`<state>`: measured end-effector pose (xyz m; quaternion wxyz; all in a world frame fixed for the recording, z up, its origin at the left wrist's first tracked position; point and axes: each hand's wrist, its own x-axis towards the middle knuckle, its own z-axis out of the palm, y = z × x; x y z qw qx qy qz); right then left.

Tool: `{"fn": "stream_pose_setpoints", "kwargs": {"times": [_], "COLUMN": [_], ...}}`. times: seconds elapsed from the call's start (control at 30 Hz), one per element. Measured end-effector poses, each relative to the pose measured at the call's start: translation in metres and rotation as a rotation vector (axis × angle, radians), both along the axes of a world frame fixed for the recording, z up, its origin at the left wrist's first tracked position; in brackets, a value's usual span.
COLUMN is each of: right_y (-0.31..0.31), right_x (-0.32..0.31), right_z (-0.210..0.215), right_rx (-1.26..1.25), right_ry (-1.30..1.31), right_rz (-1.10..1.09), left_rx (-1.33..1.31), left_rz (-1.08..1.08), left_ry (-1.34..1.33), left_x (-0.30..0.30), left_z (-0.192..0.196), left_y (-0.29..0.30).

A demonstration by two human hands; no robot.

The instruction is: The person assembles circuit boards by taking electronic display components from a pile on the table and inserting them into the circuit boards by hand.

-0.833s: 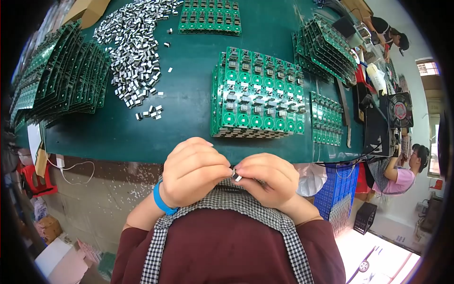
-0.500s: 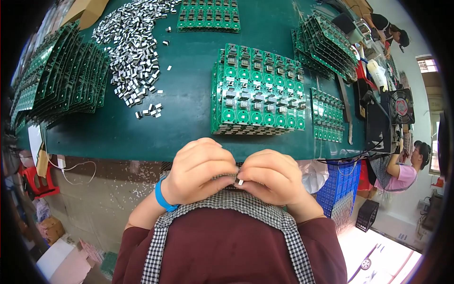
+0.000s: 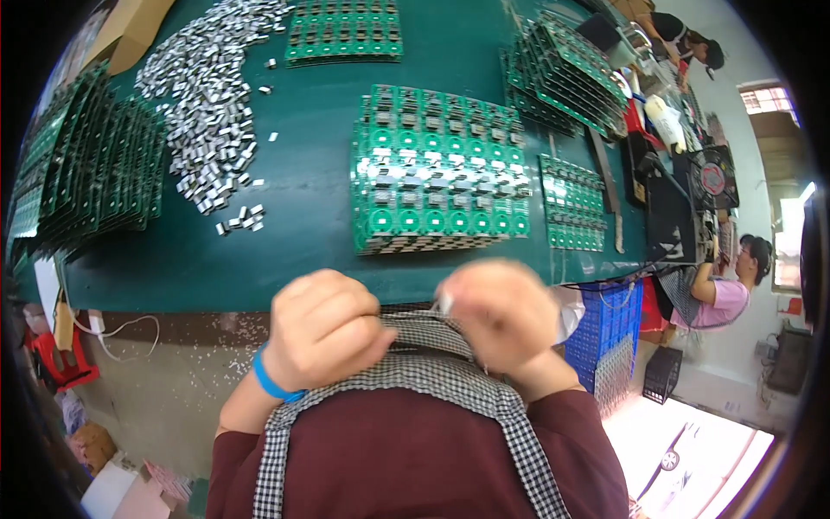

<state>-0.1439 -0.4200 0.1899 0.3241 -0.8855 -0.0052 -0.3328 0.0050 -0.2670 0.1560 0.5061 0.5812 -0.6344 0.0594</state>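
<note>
My left hand, with a blue band at the wrist, is closed in front of my apron, thumb against curled fingers. Whatever is inside it, if anything, is hidden. To its right, my right hand is smeared by motion but pinched on a small white piece at its fingertips. The hands are apart, just before the table edge. Beyond them lies a stack of green circuit boards with rows of small parts and round marks. A heap of small white-and-dark blocks spreads at the far left, several lying loose near it.
More boards stand in a leaning row at the left and another at the far right. Flat boards lie at the back and right. A blue crate stands beside the table; two people work at the right.
My hands have separated: the left moved left, the right lifted slightly with the white piece. The whole view has shifted a little, so the table things appear farther left.
</note>
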Motion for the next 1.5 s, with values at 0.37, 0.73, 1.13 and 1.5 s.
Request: {"fn": "stream_pose_setpoints", "kwargs": {"times": [0.37, 0.73, 1.13, 1.5], "right_y": [-0.069, -0.07, -0.006, 0.024], "right_x": [-0.004, -0.003, -0.006, 0.003], "right_z": [0.008, 0.011, 0.028, -0.013], "right_rx": [-0.394, -0.424, 0.001, 0.224], "right_ry": [0.224, 0.236, 0.251, 0.041], "right_rz": [-0.323, -0.313, -0.068, 0.072], "left_rx": [0.522, 0.483, 0.118, -0.068], "left_rz": [0.665, 0.64, -0.072, -0.088], "left_ry": [-0.117, -0.127, 0.731, 0.335], "left_x": [0.064, 0.066, -0.001, -0.01], "left_z": [-0.037, -0.034, 0.009, -0.009], "left_y": [0.015, 0.018, 0.012, 0.002]}}
